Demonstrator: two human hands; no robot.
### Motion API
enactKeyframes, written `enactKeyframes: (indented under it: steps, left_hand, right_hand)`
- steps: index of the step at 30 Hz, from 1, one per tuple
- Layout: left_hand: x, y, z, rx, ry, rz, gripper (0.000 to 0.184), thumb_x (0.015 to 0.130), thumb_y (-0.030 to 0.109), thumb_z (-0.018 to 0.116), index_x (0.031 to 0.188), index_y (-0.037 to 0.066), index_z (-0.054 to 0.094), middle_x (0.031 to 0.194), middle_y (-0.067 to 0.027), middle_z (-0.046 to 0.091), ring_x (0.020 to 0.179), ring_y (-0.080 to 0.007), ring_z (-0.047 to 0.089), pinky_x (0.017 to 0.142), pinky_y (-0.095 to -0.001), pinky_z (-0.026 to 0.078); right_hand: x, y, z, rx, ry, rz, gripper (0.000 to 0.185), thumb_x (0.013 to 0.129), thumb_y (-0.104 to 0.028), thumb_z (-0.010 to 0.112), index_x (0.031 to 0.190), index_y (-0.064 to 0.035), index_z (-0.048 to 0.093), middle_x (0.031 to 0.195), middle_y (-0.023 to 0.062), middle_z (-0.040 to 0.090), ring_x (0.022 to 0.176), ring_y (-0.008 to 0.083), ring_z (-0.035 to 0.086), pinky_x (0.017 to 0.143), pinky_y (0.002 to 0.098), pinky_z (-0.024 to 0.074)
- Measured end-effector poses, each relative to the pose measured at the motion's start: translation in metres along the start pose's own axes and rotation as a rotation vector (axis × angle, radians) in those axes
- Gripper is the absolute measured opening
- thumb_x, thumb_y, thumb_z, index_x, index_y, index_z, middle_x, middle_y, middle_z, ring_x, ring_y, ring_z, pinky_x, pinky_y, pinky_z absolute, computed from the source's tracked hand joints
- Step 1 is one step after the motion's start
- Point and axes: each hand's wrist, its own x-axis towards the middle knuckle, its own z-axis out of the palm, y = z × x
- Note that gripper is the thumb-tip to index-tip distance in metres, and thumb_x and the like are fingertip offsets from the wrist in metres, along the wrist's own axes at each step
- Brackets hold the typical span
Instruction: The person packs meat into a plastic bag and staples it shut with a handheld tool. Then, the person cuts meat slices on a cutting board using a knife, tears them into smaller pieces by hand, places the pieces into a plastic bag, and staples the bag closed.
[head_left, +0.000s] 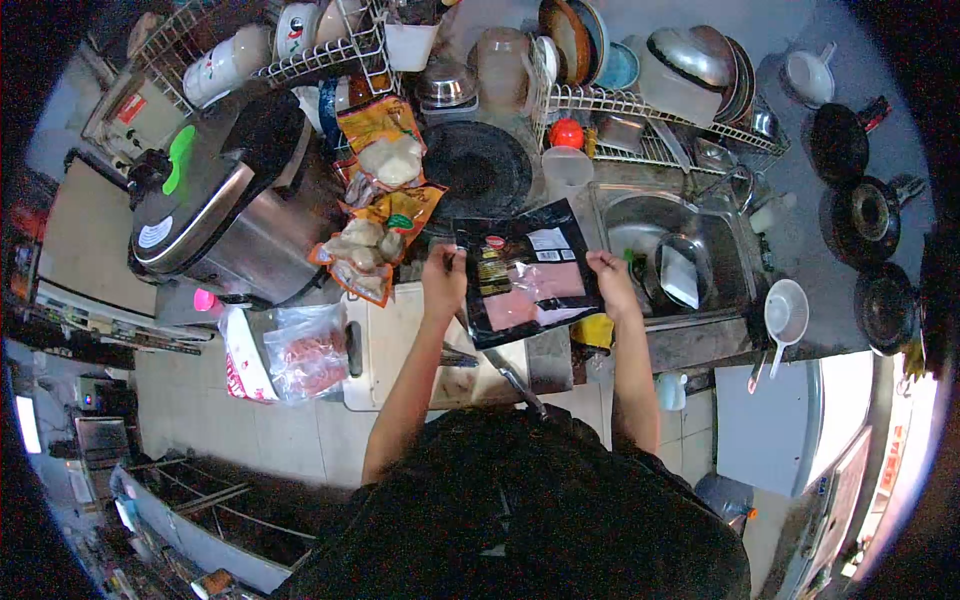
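Black clothing [540, 505] looms; left grip [446, 281] and right grip [613, 283] hold a packet [525, 275].

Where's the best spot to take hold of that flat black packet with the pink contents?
I'd pinch the black packet by its two side edges, coming from left and right, as the left hand and right hand do now. It is flat and wide, with a dark margin around the pink area, so edge grips should balance it and leave the front uncovered.
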Motion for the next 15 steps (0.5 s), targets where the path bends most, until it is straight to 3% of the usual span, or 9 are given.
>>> enactKeyframes:
  steps: [1,2,4,5,8,9,11,14,15]
  left_hand:
    - [0.001,0.006,-0.006,0.102,-0.028,-0.090,0.012,0.090,0.006,0.066,0.100,0.002,0.060,0.095,-0.0158,0.064,0.093,-0.0298,0.063,0.086,-0.0399,0.049]
    - [-0.001,0.013,-0.005,0.272,0.028,-0.031,0.015,0.088,0.005,0.066,0.101,0.003,0.060,0.096,-0.0160,0.062,0.095,-0.0328,0.061,0.087,-0.0429,0.047]
    - [-0.008,0.025,0.002,0.610,0.141,0.094,0.021,0.083,0.003,0.067,0.103,0.004,0.060,0.099,-0.0164,0.060,0.098,-0.0387,0.057,0.090,-0.0489,0.045]
    - [-0.014,0.029,0.004,0.726,0.136,0.285,0.028,0.078,0.005,0.067,0.105,0.005,0.059,0.103,-0.0182,0.056,0.100,-0.0447,0.053,0.088,-0.0535,0.042]
    - [-0.030,0.074,0.013,0.606,-0.146,0.345,0.022,0.078,0.009,0.068,0.099,0.006,0.062,0.101,-0.0174,0.059,0.100,-0.0409,0.055,0.086,-0.0504,0.043]
    - [-0.036,0.068,0.020,0.601,-0.271,0.292,0.019,0.077,0.010,0.067,0.096,0.007,0.064,0.099,-0.0163,0.061,0.100,-0.0394,0.056,0.085,-0.0499,0.043]
    - [-0.046,0.054,0.030,0.654,-0.431,0.248,0.015,0.076,0.017,0.072,0.086,0.008,0.066,0.093,-0.0125,0.066,0.101,-0.0352,0.059,0.084,-0.0484,0.044]
    - [-0.043,0.071,0.033,0.815,-0.421,0.309,0.025,0.076,0.026,0.077,0.087,0.007,0.066,0.090,-0.0121,0.067,0.101,-0.0342,0.059,0.084,-0.0472,0.044]
    - [-0.042,0.070,0.033,0.842,-0.465,0.291,0.042,0.072,0.038,0.082,0.096,0.007,0.067,0.101,-0.0133,0.065,0.105,-0.0349,0.057,0.087,-0.0477,0.043]
  right_hand:
    - [0.003,0.011,0.000,-0.053,-0.009,-0.029,0.015,0.097,-0.017,0.068,0.093,-0.0024,0.070,0.088,0.0008,0.067,0.086,0.0122,0.057,0.083,0.0298,0.0453]
    - [0.013,0.042,-0.004,-0.088,0.013,0.005,0.017,0.096,-0.018,0.068,0.095,-0.0009,0.070,0.091,0.0027,0.070,0.086,0.0136,0.061,0.081,0.0323,0.0484]
    - [0.014,0.066,0.001,-0.332,0.008,-0.152,0.015,0.095,-0.015,0.068,0.086,-0.0032,0.064,0.078,-0.0029,0.057,0.076,0.0089,0.049,0.072,0.0273,0.0430]
    - [0.027,0.101,-0.003,-0.432,0.046,-0.328,0.015,0.094,-0.014,0.067,0.089,-0.0002,0.064,0.076,0.0031,0.061,0.074,0.0114,0.053,0.071,0.0302,0.0453]
    - [0.021,0.098,-0.002,-0.595,0.106,-0.429,0.014,0.094,-0.011,0.066,0.092,0.0024,0.065,0.077,0.0108,0.064,0.073,0.0173,0.059,0.070,0.0334,0.0475]
    - [0.009,0.077,0.005,-0.574,0.099,-0.323,0.015,0.094,-0.012,0.065,0.095,0.0028,0.067,0.080,0.0161,0.067,0.076,0.0244,0.065,0.072,0.0365,0.0492]
    - [0.010,0.080,0.007,-0.631,0.123,-0.337,0.015,0.094,-0.012,0.065,0.095,0.0029,0.067,0.081,0.0167,0.068,0.077,0.0255,0.066,0.073,0.0374,0.0495]
    - [0.018,0.090,0.003,-0.642,0.106,-0.311,0.020,0.094,-0.014,0.063,0.100,0.0033,0.067,0.090,0.0211,0.070,0.086,0.0326,0.067,0.080,0.0412,0.0508]
    - [0.021,0.097,0.003,-0.641,0.102,-0.288,0.022,0.093,-0.016,0.062,0.102,0.0033,0.067,0.094,0.0236,0.070,0.093,0.0370,0.067,0.084,0.0429,0.0512]
